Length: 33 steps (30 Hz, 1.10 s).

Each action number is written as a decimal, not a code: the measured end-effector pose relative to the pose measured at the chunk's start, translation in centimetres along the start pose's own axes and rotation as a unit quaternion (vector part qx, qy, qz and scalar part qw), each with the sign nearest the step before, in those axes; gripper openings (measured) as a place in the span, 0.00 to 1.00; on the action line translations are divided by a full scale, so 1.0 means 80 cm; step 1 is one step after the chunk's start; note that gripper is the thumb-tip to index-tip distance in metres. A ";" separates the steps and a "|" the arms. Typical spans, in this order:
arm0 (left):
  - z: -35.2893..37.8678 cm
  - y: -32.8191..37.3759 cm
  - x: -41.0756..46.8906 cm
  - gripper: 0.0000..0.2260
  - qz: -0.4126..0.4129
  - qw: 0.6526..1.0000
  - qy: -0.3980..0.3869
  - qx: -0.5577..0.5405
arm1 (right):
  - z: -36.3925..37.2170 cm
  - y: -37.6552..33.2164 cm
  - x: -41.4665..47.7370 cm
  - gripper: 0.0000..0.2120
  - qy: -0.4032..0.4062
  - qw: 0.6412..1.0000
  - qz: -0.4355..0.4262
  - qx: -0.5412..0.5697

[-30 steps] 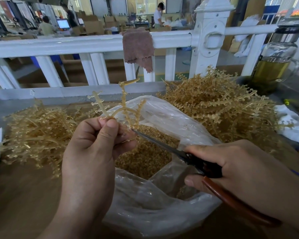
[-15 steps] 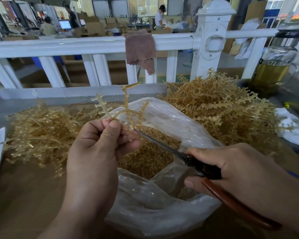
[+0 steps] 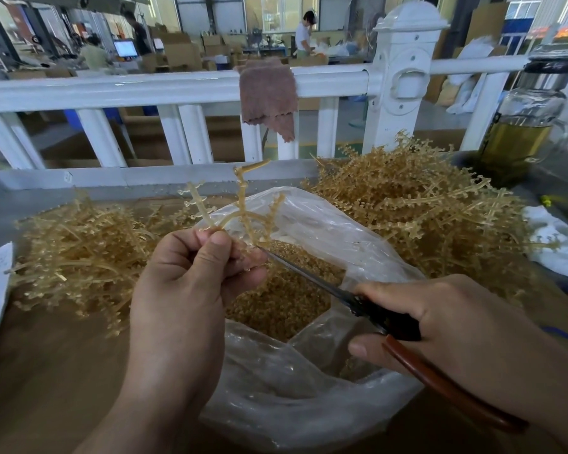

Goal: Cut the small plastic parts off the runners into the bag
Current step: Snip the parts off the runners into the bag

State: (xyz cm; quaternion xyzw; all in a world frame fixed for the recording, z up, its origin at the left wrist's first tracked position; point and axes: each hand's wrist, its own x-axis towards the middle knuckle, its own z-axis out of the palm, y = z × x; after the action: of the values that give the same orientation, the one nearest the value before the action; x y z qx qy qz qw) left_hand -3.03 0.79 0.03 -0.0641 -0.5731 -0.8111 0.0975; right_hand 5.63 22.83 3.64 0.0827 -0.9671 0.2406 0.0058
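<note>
Amber runner (image 3: pixel 243 201) pinched by left hand (image 3: pixel 191 290) over bag (image 3: pixel 325 224) mouth; right hand (image 3: pixel 466 329) grips scissors (image 3: pixel 384 317) at runner.

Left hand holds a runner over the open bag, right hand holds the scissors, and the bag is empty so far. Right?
Not quite. The head view shows the bag already holds a heap of small cut parts. The rest stands: the left hand holds a runner over it and the right hand holds the scissors.
</note>
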 end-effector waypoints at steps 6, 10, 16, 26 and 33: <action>0.000 -0.001 -0.001 0.06 0.005 1.000 0.003 0.012 | 0.000 0.005 0.001 0.32 -0.004 1.000 0.014 0.005; 0.001 -0.002 -0.002 0.08 0.019 0.999 0.003 0.038 | 0.000 0.002 0.001 0.30 -0.002 1.000 0.005 -0.004; 0.001 -0.003 -0.003 0.08 0.028 0.998 -0.004 0.053 | 0.001 0.001 -0.001 0.33 0.014 1.000 0.004 -0.020; 0.004 -0.003 -0.006 0.09 0.051 0.996 -0.023 0.069 | 0.000 -0.002 -0.001 0.28 0.018 0.999 -0.007 -0.027; 0.003 -0.004 -0.006 0.07 0.050 0.996 -0.027 0.074 | -0.001 -0.002 0.000 0.26 0.019 0.999 -0.014 -0.037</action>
State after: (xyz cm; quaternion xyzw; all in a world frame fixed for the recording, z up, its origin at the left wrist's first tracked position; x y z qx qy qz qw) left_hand -2.63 1.17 -0.25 -0.1075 -0.6302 -0.7584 0.1272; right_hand 5.66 22.73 3.77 0.0913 -0.9738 0.2063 0.0306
